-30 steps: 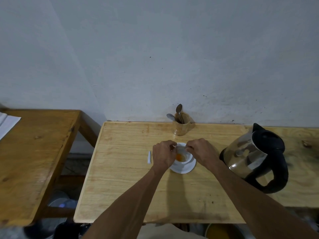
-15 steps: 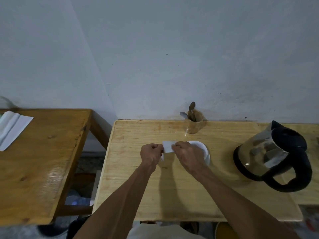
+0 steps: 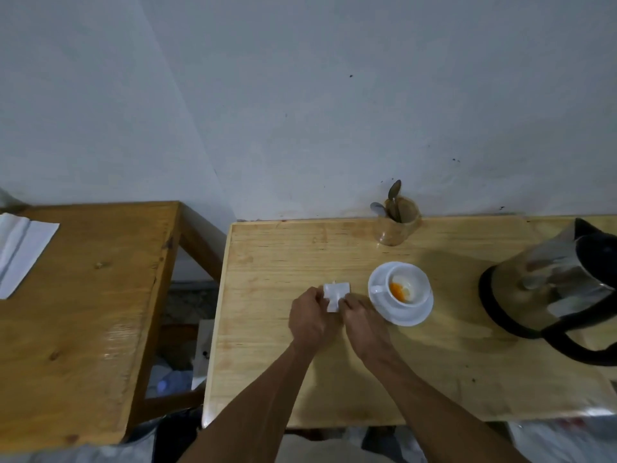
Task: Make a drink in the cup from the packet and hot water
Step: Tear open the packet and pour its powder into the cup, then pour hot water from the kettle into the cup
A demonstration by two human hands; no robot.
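A white cup stands on a white saucer on the light wooden table, with orange powder at its bottom. Just left of the saucer, both hands pinch a white paper packet a little above the tabletop. My left hand grips its left side, my right hand its lower right edge. A steel kettle with a black lid and handle sits at the right, apart from both hands.
A wooden holder with spoons stands at the table's back edge by the wall. A darker wooden table with white folded paper is to the left, across a gap.
Both hands moved left from over the cup with the packet, so the cup and its orange powder now show. The camera view shifted left and down.
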